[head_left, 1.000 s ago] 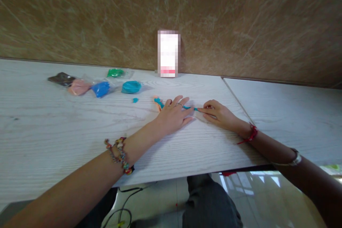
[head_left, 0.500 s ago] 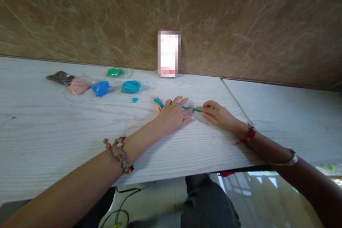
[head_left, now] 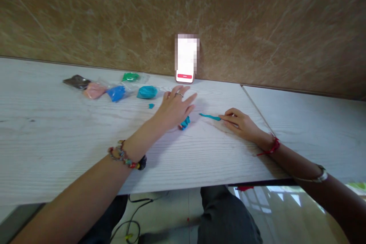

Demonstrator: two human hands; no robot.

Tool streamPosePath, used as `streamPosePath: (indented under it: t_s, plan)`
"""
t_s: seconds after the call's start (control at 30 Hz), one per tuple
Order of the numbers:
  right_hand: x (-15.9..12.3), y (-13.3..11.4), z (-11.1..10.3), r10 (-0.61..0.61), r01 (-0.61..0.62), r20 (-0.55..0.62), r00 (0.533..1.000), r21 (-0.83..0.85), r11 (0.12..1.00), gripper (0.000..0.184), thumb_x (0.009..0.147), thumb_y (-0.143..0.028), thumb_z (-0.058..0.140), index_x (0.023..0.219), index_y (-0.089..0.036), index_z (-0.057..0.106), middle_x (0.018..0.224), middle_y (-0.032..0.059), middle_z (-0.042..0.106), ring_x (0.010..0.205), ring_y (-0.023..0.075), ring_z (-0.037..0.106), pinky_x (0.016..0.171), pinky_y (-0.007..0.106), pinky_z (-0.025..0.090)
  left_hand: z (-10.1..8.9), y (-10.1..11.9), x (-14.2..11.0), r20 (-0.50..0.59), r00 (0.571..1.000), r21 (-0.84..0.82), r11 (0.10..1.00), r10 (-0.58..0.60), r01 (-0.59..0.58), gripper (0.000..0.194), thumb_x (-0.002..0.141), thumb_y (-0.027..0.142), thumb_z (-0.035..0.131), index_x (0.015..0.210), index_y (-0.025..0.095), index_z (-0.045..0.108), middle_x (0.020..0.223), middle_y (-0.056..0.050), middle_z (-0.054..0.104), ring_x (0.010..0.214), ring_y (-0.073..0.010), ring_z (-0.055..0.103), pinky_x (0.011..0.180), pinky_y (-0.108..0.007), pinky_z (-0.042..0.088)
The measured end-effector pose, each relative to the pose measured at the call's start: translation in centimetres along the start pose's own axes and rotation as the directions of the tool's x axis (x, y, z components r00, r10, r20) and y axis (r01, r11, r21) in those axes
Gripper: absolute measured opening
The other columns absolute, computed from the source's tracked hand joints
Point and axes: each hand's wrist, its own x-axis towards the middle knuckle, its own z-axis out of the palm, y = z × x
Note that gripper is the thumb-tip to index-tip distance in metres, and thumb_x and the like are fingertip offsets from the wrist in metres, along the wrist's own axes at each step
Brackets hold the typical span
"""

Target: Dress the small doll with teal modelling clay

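Observation:
My left hand (head_left: 175, 109) is held over the white board with its fingers spread and nothing between them. Just below its thumb side lies a curled teal piece of modelling clay (head_left: 185, 122), partly hidden by the hand. My right hand (head_left: 241, 125) pinches the right end of a thin teal clay strip (head_left: 210, 116) between thumb and fingers. The strip's other end tapers leftward along the table. A small teal clay scrap (head_left: 151, 106) sits left of my left hand, close to a larger teal clay lump (head_left: 147, 92).
A lit phone (head_left: 185, 59) leans upright against the brown marbled wall (head_left: 114, 19). At the back left lie bagged clays: green (head_left: 130, 77), blue (head_left: 116, 93), pink (head_left: 95, 90) and dark (head_left: 77, 81). The white wood-grain tabletop (head_left: 71, 133) has a seam at right.
My left hand has lifted off the teal strip and moved left and back, its fingers spreading. The strip now shows uncovered. My right hand keeps its pinch. The view has shifted slightly.

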Motion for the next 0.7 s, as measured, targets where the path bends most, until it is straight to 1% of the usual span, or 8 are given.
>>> streamPosePath:
  t_s: [0.07, 0.13, 0.23, 0.33, 0.43, 0.53, 0.7]
  plan:
    - [0.1, -0.1, 0.1, 0.009, -0.009, -0.010, 1.000, -0.007, 1.000, 0.034, 0.088, -0.027, 0.044, 0.118, -0.019, 0.057, 0.095, 0.0094, 0.056, 0.081, 0.0163, 0.057, 0.071, 0.029, 0.052, -0.8, -1.9, 0.0, -0.066, 0.988, 0.019, 0.990, -0.139, 0.141, 0.037, 0.092, 0.029, 0.033, 0.124, 0.021, 0.049, 0.135, -0.013, 0.038, 0.124, -0.0295, 0.031, 0.093, -0.047, 0.033]
    - [0.2, -0.1, 0.1, -0.007, 0.007, 0.014, 1.000, -0.020, 1.000, 0.034, 0.088, -0.027, 0.043, 0.118, -0.020, 0.057, 0.096, 0.0095, 0.056, 0.082, 0.0170, 0.057, 0.072, 0.031, 0.052, -1.3, -3.2, -0.2, -0.105, 0.973, 0.041, 0.976, -0.208, 0.213, 0.037, 0.091, 0.026, 0.033, 0.122, 0.020, 0.050, 0.134, -0.012, 0.038, 0.125, -0.0301, 0.029, 0.095, -0.048, 0.032]
    - [0.3, -0.2, 0.2, -0.021, 0.022, 0.052, 0.998, -0.019, 1.000, 0.031, 0.088, -0.028, 0.042, 0.112, -0.021, 0.061, 0.095, 0.0093, 0.057, 0.083, 0.0177, 0.057, 0.072, 0.032, 0.052, -1.5, -4.1, -0.4, -0.120, 0.972, 0.062, 0.975, -0.204, 0.212, 0.035, 0.090, 0.025, 0.032, 0.118, 0.020, 0.053, 0.135, -0.011, 0.037, 0.126, -0.0299, 0.028, 0.097, -0.048, 0.030]
    - [0.4, -0.2, 0.3, 0.019, -0.019, 0.028, 0.999, 0.018, 1.000, 0.036, 0.088, -0.028, 0.042, 0.121, -0.019, 0.054, 0.099, 0.0104, 0.057, 0.087, 0.0187, 0.058, 0.076, 0.033, 0.052, -1.2, -4.3, -0.6, -0.112, 0.975, 0.075, 0.976, -0.193, 0.202, 0.034, 0.090, 0.024, 0.032, 0.113, 0.020, 0.056, 0.136, -0.010, 0.038, 0.127, -0.0294, 0.027, 0.097, -0.048, 0.030]
    - [0.4, -0.2, 0.3, 0.024, -0.025, 0.038, 0.999, 0.031, 0.999, 0.039, 0.088, -0.027, 0.042, 0.125, -0.018, 0.049, 0.101, 0.0110, 0.057, 0.089, 0.0194, 0.057, 0.079, 0.035, 0.051, -1.1, -4.6, -0.6, -0.131, 0.967, 0.087, 0.969, -0.219, 0.231, 0.033, 0.089, 0.023, 0.033, 0.111, 0.020, 0.058, 0.136, -0.009, 0.038, 0.127, -0.0301, 0.027, 0.097, -0.049, 0.030]
    - [0.5, -0.2, 0.4, 0.027, -0.028, 0.051, 0.998, 0.022, 0.999, 0.037, 0.088, -0.026, 0.042, 0.122, -0.018, 0.053, 0.100, 0.0107, 0.057, 0.088, 0.0192, 0.057, 0.078, 0.034, 0.051, -1.0, -4.9, -0.7, -0.132, 0.962, 0.097, 0.962, -0.240, 0.254, 0.034, 0.088, 0.023, 0.033, 0.110, 0.020, 0.059, 0.135, -0.010, 0.039, 0.125, -0.0318, 0.028, 0.095, -0.050, 0.031]
    - [0.6, -0.2, 0.4, 0.027, -0.027, 0.056, 0.998, 0.009, 1.000, 0.031, 0.088, -0.027, 0.043, 0.112, -0.021, 0.060, 0.097, 0.0092, 0.057, 0.085, 0.0183, 0.057, 0.074, 0.032, 0.052, -0.6, -4.6, -0.6, -0.096, 0.968, 0.113, 0.964, -0.231, 0.241, 0.034, 0.088, 0.023, 0.034, 0.107, 0.018, 0.062, 0.133, -0.012, 0.041, 0.124, -0.0324, 0.031, 0.092, -0.049, 0.033]
